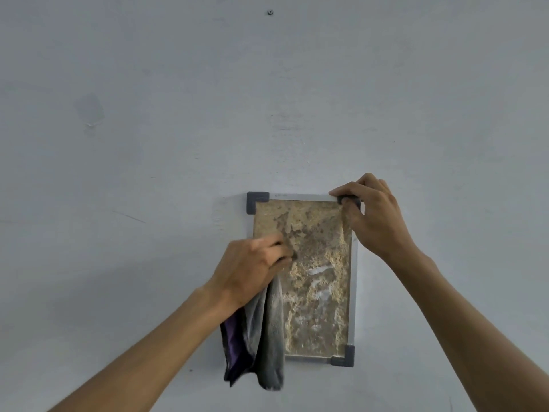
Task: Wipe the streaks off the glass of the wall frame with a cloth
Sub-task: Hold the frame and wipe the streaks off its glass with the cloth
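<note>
a person's left hand (252,264) presses a bunched grey and purple cloth (258,334) against the left side of the glass (315,281) of a small wall frame (353,292), fingers curled round the fabric while the loose tail hangs down past the frame's lower left edge. the frame sits flat on a pale wall (148,144), low and right of centre in the view, with dark corner caps and a mottled tan picture behind the pane. pale smears (319,273) show on the glass to the right of the cloth, so the wiping looks only partly done. at the far right, the right hand (370,217) pinches the frame's upper right corner, thumb on the front and fingers over the top edge, steadying it. to finish well, the cloth likely needs firm, overlapping passes across to those smears, with the hanging tail gathered up so it does not drag, and the bracing grip kept so the frame does not swing. a small fixing (270,12) sits high on the wall.
</note>
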`<act>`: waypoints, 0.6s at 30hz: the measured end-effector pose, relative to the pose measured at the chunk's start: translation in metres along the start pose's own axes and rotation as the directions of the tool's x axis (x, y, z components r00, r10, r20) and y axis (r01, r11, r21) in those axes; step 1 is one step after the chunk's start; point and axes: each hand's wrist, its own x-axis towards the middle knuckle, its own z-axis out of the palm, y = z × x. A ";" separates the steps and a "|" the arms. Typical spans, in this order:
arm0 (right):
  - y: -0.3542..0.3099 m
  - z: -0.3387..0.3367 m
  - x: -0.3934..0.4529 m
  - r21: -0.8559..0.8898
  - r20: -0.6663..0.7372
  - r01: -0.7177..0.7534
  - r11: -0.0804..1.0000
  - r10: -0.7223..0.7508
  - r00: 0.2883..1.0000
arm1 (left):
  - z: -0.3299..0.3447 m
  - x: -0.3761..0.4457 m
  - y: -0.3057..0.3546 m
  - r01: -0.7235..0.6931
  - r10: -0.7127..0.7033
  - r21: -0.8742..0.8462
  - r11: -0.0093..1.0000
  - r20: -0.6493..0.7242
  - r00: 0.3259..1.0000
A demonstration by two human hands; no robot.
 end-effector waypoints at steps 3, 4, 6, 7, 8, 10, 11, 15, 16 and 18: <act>0.000 0.000 0.000 -0.003 0.007 0.003 1.000 -0.003 1.000 | -0.012 0.023 -0.010 0.159 -0.171 -0.075 0.984 -0.191 0.967; 0.001 0.000 0.000 -0.003 0.007 0.005 1.000 -0.005 1.000 | -0.012 0.025 -0.012 0.184 -0.202 -0.101 0.978 -0.213 0.956; 0.002 0.000 0.000 -0.006 0.009 0.009 1.000 -0.009 1.000 | -0.007 0.017 -0.010 0.140 -0.154 -0.115 0.983 -0.122 0.981; 0.002 0.001 0.000 -0.009 0.008 0.009 1.000 -0.009 1.000 | -0.004 0.010 -0.006 0.095 -0.099 -0.106 0.990 -0.037 0.994; 0.002 0.000 0.000 -0.009 0.005 0.008 1.000 -0.008 1.000 | -0.001 0.003 -0.003 0.048 -0.044 -0.082 0.995 0.045 0.998; 0.001 0.001 0.000 -0.004 0.005 0.004 1.000 -0.004 1.000 | -0.005 -0.005 -0.004 -0.019 0.020 -0.008 1.000 0.108 0.994; 0.001 0.000 0.000 -0.003 0.006 0.004 1.000 -0.004 1.000 | -0.010 -0.005 -0.007 -0.017 0.015 0.018 1.000 0.077 0.997; 0.001 0.000 -0.001 0.009 0.008 0.007 1.000 -0.007 1.000 | -0.021 -0.014 -0.016 0.215 -0.228 -0.093 0.972 -0.176 0.957; 0.001 0.000 -0.001 0.010 0.004 0.006 1.000 -0.006 1.000 | -0.018 -0.022 -0.015 0.227 -0.244 -0.112 0.967 -0.176 0.953; 0.001 0.001 -0.001 0.011 -0.003 0.004 1.000 -0.004 1.000 | -0.011 -0.037 -0.009 0.184 -0.191 -0.088 0.979 -0.086 0.978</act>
